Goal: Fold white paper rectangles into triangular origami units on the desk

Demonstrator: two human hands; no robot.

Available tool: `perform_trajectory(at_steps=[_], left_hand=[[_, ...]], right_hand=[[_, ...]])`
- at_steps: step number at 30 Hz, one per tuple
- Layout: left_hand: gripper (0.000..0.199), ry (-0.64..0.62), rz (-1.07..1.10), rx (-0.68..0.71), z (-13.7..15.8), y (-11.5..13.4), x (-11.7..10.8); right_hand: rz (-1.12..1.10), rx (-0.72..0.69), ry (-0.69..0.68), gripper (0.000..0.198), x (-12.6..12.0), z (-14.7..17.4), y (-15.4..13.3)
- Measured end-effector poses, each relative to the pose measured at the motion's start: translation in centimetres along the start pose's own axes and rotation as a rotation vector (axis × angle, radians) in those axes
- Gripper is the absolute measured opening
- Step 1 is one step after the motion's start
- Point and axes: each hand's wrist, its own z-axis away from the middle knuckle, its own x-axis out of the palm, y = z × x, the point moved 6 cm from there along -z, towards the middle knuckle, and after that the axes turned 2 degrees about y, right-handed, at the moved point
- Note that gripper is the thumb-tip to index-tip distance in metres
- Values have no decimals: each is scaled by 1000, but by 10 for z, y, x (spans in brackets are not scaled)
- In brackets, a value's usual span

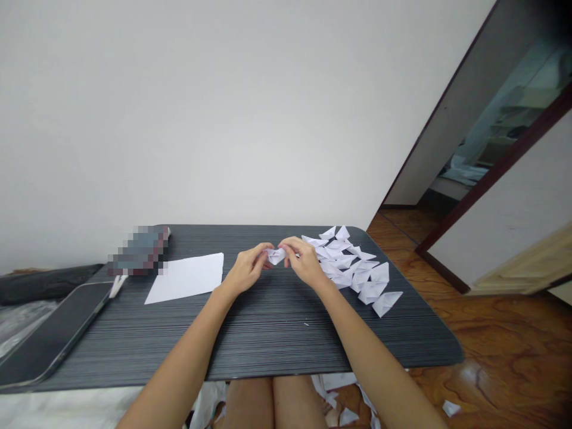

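Note:
Between my two hands, a little above the dark table [268, 333], is a small folded white paper boat [276, 256]. My left hand [248, 266] pinches its left end between thumb and fingers. On the other end, the thumb and fingers of my right hand [304, 259] are closed in the same way. Several similar folded paper boats [372, 292] lie in a loose cluster to the right of my right hand. Left of my left hand rests a flat stack of white paper [187, 278].
A blurred-out object [140, 250] sits at the table's back left, near a dark flat tablet-like device [58, 333]. A white wall [268, 119] stands behind the table. Paper scraps [348, 416] and a folded piece [451, 408] lie on the wooden floor.

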Motion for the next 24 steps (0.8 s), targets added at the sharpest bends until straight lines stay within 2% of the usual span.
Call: perform_trajectory(at_steps=[3, 8, 11, 16, 19, 24], left_hand=[[25, -97, -78, 64, 2, 5, 0], [22, -40, -159, 119, 0, 3, -8], [20, -30, -183, 132, 0, 0, -9], [28, -118, -149, 108, 1, 0, -4], [37, -191, -148, 83, 2, 1, -1], [25, -218, -195, 153, 1, 5, 0]], right_hand=[[64, -32, -64, 21, -2, 0, -5], [139, -87, -272, 16, -2, 3, -12], [214, -138, -352, 11, -1, 5, -14], [335, -179, -405, 3, 4, 8, -7], [370, -212, -421, 7, 6, 9, -7], [422, -237, -463, 11, 9, 11, -12]])
